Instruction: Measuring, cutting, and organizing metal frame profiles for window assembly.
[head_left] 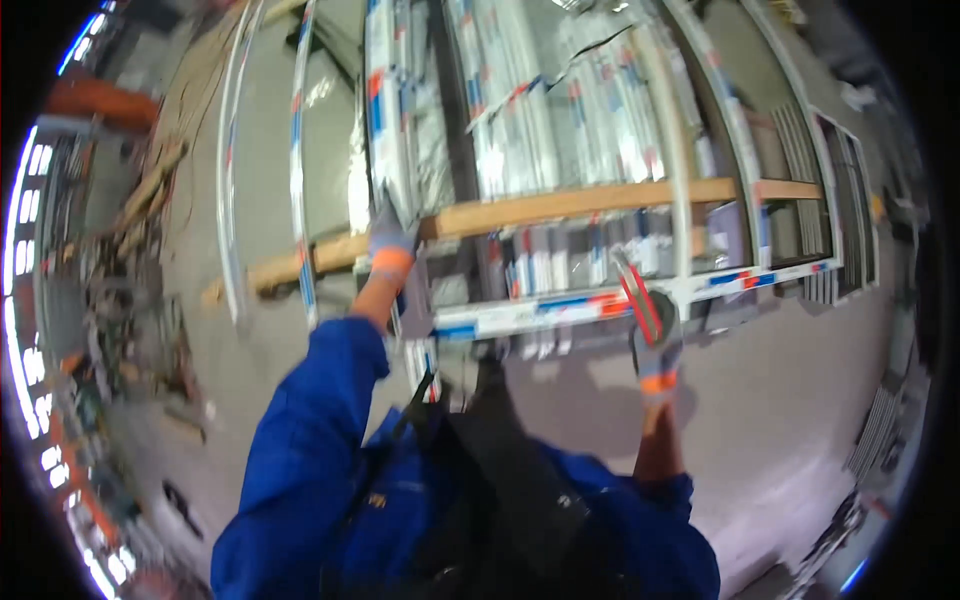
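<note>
My left hand (393, 236), in a grey glove with an orange band, is at a white profile (380, 110) with blue and red film on it. Its fingers point away from me along the profile and look stretched out, though blur softens them. Off to the right, my right hand (656, 350), gloved alike, is closed around a red-handled hand tool (638, 298). The tool's slim metallic tip points up and left, over the near rail of a white frame (530, 316) with blue and red film. Its exact kind is unclear.
A wooden beam (580, 207) runs crosswise beneath the frames. Several wrapped white profiles (510, 110) lie beyond it. More white frames (790, 90) stand at the right. Cluttered timber (150, 190) and equipment line the left side. Grey floor (780, 400) lies at the near right.
</note>
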